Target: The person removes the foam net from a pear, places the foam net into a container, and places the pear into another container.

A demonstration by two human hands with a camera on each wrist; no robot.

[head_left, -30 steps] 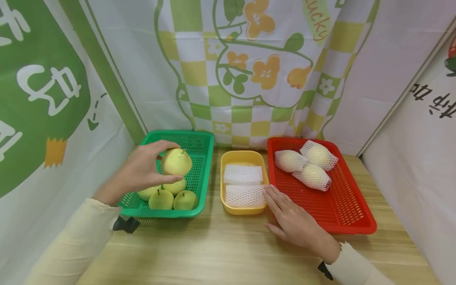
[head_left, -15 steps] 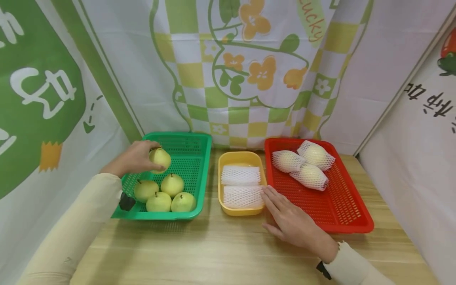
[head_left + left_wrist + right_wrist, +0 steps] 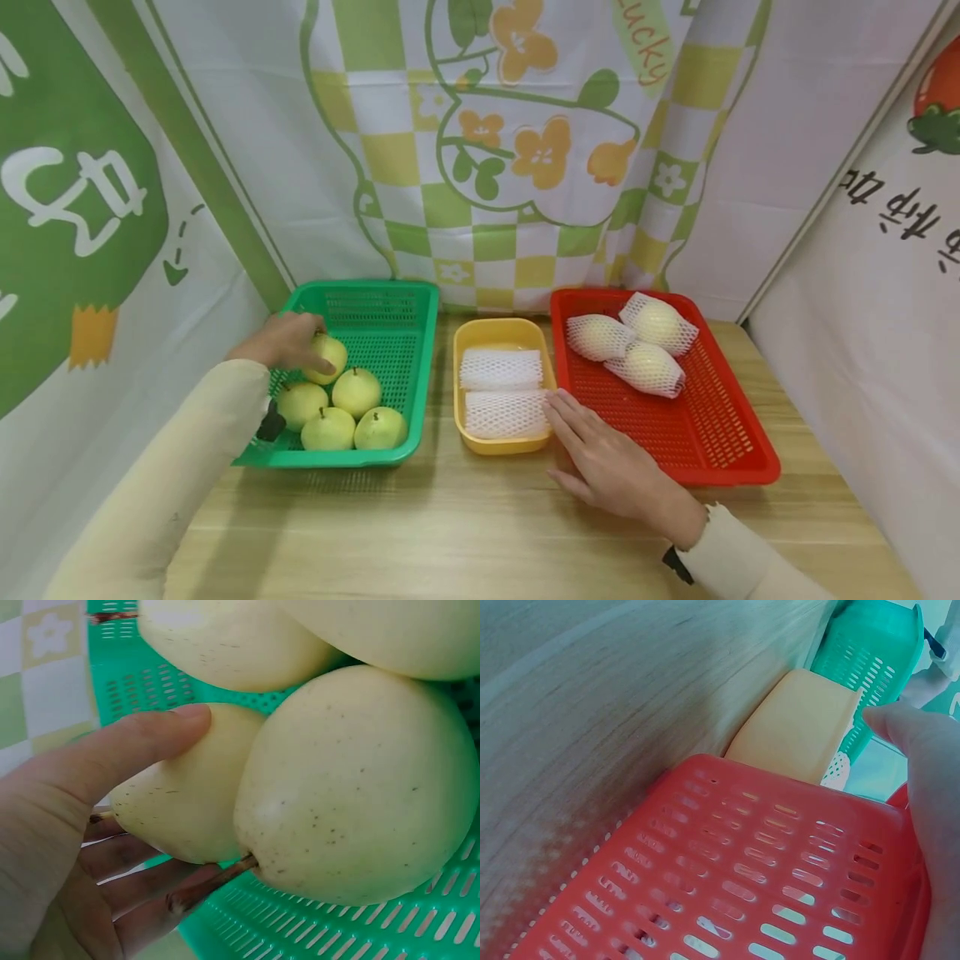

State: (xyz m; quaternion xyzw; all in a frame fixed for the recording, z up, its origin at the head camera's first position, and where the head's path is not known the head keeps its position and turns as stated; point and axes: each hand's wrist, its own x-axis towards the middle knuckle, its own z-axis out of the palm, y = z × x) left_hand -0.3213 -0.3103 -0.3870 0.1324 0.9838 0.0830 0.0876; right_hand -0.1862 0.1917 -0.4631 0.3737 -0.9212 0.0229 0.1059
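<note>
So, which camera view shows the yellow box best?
The head view: it looks down into the yellow box, showing the white foam nets inside. The right wrist view shows mostly its outside; the left wrist view doesn't show it.

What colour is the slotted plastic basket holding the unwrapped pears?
Bright green; the rectangular slotted plastic basket shows best in the head view.

Smooth pears; glossy plastic green basket; foam-mesh sleeves; wood-grained table.
</note>
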